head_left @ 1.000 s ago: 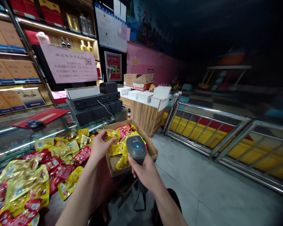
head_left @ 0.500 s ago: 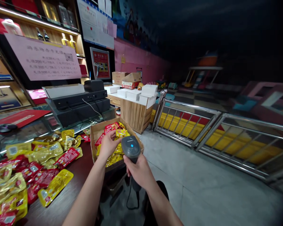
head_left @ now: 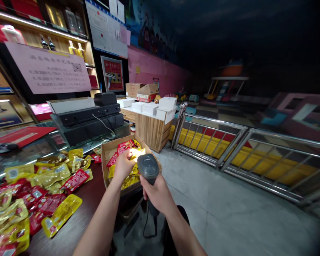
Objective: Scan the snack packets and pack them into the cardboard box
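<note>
- The right hand (head_left: 159, 192) has its grip wrapped around the handle of a dark handheld scanner (head_left: 147, 164), head upright, the thumb lying along its near side
- The left hand (head_left: 123, 166) keeps a narrow pinch, thumb and fingers drawn together on a brightly lit packet (head_left: 137, 153) over the cardboard box (head_left: 105, 158); glare washes out the packet's edges
- That glare on shiny film could spoil a reading, and a crease or a fingertip across the code would do the same; whether a code faces the scanner, I cannot tell
- More red and yellow packets (head_left: 128, 182) lie loose in the box close below, so a beam slipping past the held one might catch a neighbour
- The pinch looks light, and slick wrapping could slide out and drop among those lookalikes
- The scanner's cable (head_left: 156, 227) loops below the handle and could snag if pulled
- On the dark surface (head_left: 89, 204) to the left, a heap of packets (head_left: 49, 177) sprawls; a sweeping forearm could knock some off
</note>
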The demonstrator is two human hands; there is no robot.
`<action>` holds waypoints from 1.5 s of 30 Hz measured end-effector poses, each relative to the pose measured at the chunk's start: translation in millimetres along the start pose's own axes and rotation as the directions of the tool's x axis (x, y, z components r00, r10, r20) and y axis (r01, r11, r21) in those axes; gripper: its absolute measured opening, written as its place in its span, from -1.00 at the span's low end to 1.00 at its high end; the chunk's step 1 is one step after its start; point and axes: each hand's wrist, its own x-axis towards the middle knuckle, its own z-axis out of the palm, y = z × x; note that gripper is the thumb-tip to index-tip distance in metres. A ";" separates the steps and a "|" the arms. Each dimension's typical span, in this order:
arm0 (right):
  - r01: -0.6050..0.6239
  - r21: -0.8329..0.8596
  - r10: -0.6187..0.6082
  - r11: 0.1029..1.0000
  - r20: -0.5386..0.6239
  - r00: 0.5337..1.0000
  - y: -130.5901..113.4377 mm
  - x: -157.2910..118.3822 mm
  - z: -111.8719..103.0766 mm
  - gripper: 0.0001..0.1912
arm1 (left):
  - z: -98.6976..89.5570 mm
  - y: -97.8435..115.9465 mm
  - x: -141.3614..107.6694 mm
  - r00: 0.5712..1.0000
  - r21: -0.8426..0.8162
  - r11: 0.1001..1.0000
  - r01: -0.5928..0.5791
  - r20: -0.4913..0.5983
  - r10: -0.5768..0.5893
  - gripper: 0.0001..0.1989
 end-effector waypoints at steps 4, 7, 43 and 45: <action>-0.012 0.013 0.012 1.000 0.011 1.000 -2.2 1.0 1.2 -0.73 | -2.8 1.4 2.0 1.000 0.081 0.996 -0.021 -0.020 0.023 -0.84; -0.045 0.014 0.045 0.999 0.020 0.999 -6.0 -0.6 3.9 -0.69 | -8.9 -1.2 3.8 0.996 0.225 0.974 -0.004 -0.090 0.025 -0.60; -0.085 -0.056 0.093 0.995 0.172 0.981 19.6 -19.1 49.4 -0.68 | -187.6 -27.6 -99.0 0.817 0.958 0.005 0.286 -0.241 -0.524 -0.64; -0.071 -0.052 0.078 0.996 0.156 0.985 17.6 -18.5 46.5 -0.67 | -182.7 -19.8 -91.0 0.834 0.958 0.053 0.281 -0.216 -0.508 -0.68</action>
